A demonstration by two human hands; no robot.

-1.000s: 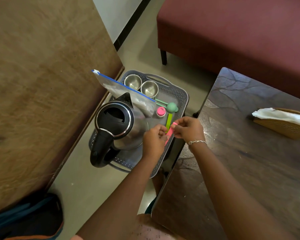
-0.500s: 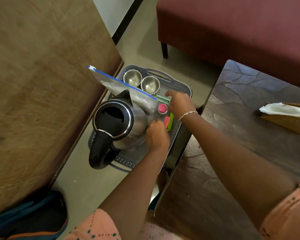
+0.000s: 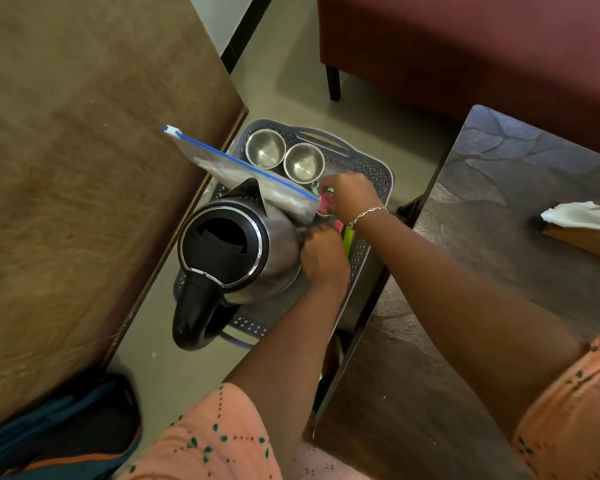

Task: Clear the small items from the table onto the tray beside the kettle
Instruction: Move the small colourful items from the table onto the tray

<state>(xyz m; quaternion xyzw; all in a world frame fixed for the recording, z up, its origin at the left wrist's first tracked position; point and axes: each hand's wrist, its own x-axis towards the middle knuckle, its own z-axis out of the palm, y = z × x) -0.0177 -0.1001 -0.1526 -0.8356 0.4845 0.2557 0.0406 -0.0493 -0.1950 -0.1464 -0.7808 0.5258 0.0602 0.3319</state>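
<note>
Two bare hands are over the grey perforated plastic tray [image 3: 378, 174] at frame centre, which sits on the floor between a brown wooden panel [image 3: 84, 168] on the left and a dark veined table [image 3: 499, 306] on the right.

Near: peach patterned sleeves [image 3: 215, 441] along the bottom edge, blue-and-black bag [image 3: 59, 431] bottom left.

Left hand [image 3: 323, 258] sits just right of the steel electric kettle with black lid and handle [image 3: 236, 251], touching its body, knuckles up and fingers curled under. Cannot tell whether it holds anything.

Just right of that hand, a pink strip [image 3: 338, 225] and a lime green strip [image 3: 348, 237] lie side by side on the tray floor, mostly hidden.

Right hand [image 3: 350, 197], with a silver chain bracelet [image 3: 368, 214] at the wrist, is further up, fingers pinched narrow around a small pink item [image 3: 325, 204] at the corner of a clear zip bag with blue seal [image 3: 243, 174]. The bag leans over the kettle spout toward upper left. A bit of green [image 3: 315, 186] shows above the fingers; can't identify it.

Beyond: two small steel cups [image 3: 284, 159] side by side at the tray's far end, beside its handle slot.

Far: maroon sofa [image 3: 465, 46] at top right. Wicker holder with white tissue [image 3: 582, 223] at the table's right edge.
</note>
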